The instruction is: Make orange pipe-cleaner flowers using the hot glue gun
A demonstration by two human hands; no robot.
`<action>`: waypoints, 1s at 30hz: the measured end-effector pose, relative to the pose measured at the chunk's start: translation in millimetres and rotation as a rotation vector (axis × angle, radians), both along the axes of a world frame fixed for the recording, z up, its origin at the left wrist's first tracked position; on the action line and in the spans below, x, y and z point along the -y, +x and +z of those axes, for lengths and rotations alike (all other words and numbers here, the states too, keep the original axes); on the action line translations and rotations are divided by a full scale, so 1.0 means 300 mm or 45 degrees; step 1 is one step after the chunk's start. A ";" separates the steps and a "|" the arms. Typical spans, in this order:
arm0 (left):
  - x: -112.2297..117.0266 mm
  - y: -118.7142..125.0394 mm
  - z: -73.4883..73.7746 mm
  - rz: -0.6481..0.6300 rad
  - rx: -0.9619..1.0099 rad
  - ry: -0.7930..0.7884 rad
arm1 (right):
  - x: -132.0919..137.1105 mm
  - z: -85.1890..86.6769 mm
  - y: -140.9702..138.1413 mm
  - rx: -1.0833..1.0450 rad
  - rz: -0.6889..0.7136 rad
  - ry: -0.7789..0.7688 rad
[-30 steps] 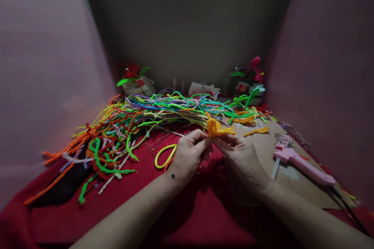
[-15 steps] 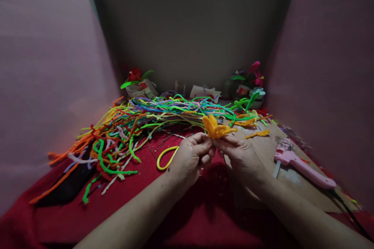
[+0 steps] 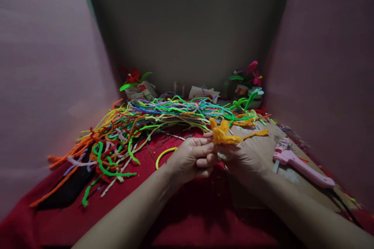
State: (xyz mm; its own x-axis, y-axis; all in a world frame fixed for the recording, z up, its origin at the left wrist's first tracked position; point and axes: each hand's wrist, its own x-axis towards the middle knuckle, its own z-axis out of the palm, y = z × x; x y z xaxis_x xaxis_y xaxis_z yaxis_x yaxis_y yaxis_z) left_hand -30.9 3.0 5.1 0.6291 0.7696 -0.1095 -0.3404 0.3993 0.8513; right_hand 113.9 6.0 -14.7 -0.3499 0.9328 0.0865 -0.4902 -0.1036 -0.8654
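Orange and fuzzy, the flower sits raised between both hands! The left hand pinches its base, thumb against finger; the right hand tucks in behind, its fingertips hidden, so I can't tell its grip. Squeeze too hard and those petals could crumple. A rightward swing could bump the pink glue gun. Beyond, piled stems crowd things; nearer the body, over red cloth, looks roomier.

Craft corner: pipe cleaners, glue gun.
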 end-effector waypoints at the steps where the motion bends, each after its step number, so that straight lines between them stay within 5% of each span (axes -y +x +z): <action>1: 0.000 0.000 0.004 0.015 -0.050 0.030 | 0.001 -0.003 -0.003 -0.004 -0.019 -0.010; 4: 0.008 0.011 0.012 0.160 -0.255 0.254 | 0.003 -0.006 -0.011 -0.042 -0.050 -0.024; 8: 0.028 0.036 0.002 0.575 -0.562 0.636 | 0.008 0.006 -0.026 -0.127 -0.158 -0.129; 11: 0.039 0.044 -0.029 0.777 -0.899 1.076 | 0.011 0.010 -0.041 -0.172 -0.187 -0.235; 14: 0.035 0.038 -0.062 0.828 -1.267 1.481 | 0.009 -0.003 -0.057 -0.194 -0.255 -0.297; 18: 0.019 0.027 -0.076 0.828 -1.541 1.729 | 0.003 -0.021 -0.069 -0.156 -0.341 -0.220; 23: 0.014 0.032 -0.053 0.938 -1.340 1.592 | 0.009 -0.012 -0.059 0.046 -0.443 -0.032; 26: 0.018 0.040 -0.031 0.950 -0.996 1.233 | 0.013 0.000 -0.051 0.155 -0.454 0.075; 30: 0.021 0.051 0.004 0.771 -0.526 0.639 | 0.009 0.009 -0.045 0.079 -0.387 0.122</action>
